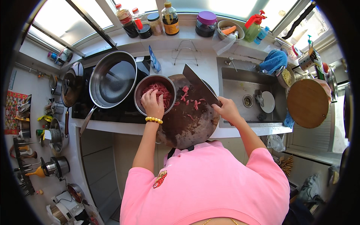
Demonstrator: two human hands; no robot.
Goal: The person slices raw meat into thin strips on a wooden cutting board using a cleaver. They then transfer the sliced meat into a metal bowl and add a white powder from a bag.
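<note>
My left hand [152, 101] reaches into a steel bowl [173, 91] of raw meat strips [158, 88]. Its fingertips touch the meat, and whether they pinch any is hidden. My right hand [226, 109] grips the handle of a cleaver [201, 84], whose broad blade slants up and to the left over the cutting board. This round, dark-stained wooden board [194, 130] lies at the counter's front edge. Scattered meat pieces [196, 105] rest on it, left of the blade. The bowl overlaps the board's left side.
A wide steel pan [112, 81] sits on the black cooktop [84, 108] at left, its handle jutting past the counter edge. At right, the sink [233, 81] holds a white plate [267, 102]. Sauce bottles [170, 21] line the windowsill. A wire rack [186, 53] stands behind the board.
</note>
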